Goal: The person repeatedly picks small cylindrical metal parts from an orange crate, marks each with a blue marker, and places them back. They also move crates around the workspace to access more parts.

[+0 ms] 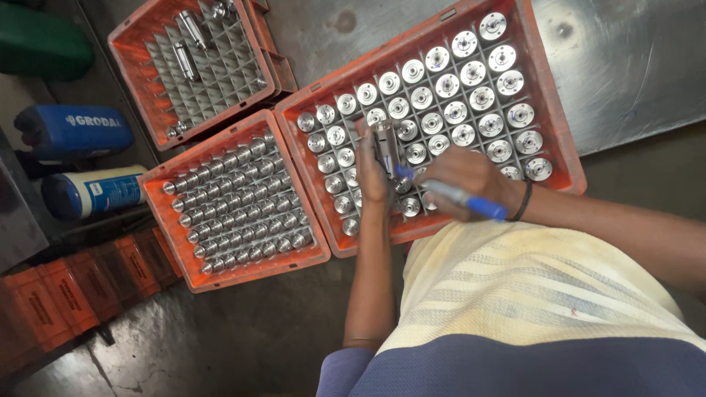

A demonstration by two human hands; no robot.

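A grey metal table point(632, 66) is seen beneath everything, and three orange crates are set on it. The biggest crate point(548, 95), at the right, is packed with upright round metal parts point(472, 73), each in its own cell, flat disc ends upward. Just beside it on the left, a second crate point(163, 213) is filled with rows of smaller cylinders point(235, 195) showing rounded ends. Behind that one, a third crate point(132, 66) is seen with a grey divider grid and only a few loose metal pieces point(185, 59) lying in it.

Over the near edge of the big crate, the left hand point(371, 173) is raised, its fingers wrapped around a single metal cylinder point(384, 143), which is held upright just above the rows. The right hand point(471, 180) is brought close alongside, its fingers clenched on a blue marker pen point(463, 198), whose tip is pressed toward the lower part of the held cylinder. A dark band point(523, 200) is worn on the right wrist.

At far left, blue cans point(73, 132) are lying on their sides.
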